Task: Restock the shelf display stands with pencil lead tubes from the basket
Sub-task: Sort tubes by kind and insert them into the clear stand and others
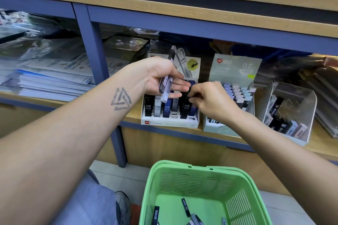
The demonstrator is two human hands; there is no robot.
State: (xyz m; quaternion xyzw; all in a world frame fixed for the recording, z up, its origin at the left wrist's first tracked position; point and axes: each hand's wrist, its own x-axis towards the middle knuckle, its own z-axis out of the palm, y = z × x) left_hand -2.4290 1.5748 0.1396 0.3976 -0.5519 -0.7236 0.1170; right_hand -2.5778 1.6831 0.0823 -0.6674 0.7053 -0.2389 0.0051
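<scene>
A white display stand [170, 122] on the shelf holds upright HB 0.5 lead tubes in black, silver and blue. My left hand [161, 76] hovers over it, palm up, and holds lead tubes [165, 86] across its fingers, one clear-grey with a barcode label. My right hand [210, 100] pinches the top of a black tube [186, 107] standing in the stand's right side. A green basket [184, 175] below holds several loose lead tubes [185, 206].
A pale green 0.7 stand [236, 71] with rows of tubes sits to the right, then a clear acrylic bin [300, 104] with more tubes. Stacked papers [51, 82] fill the left compartment. A blue shelf post [95, 47] divides them. My knee and shoe [122, 206] are beside the basket.
</scene>
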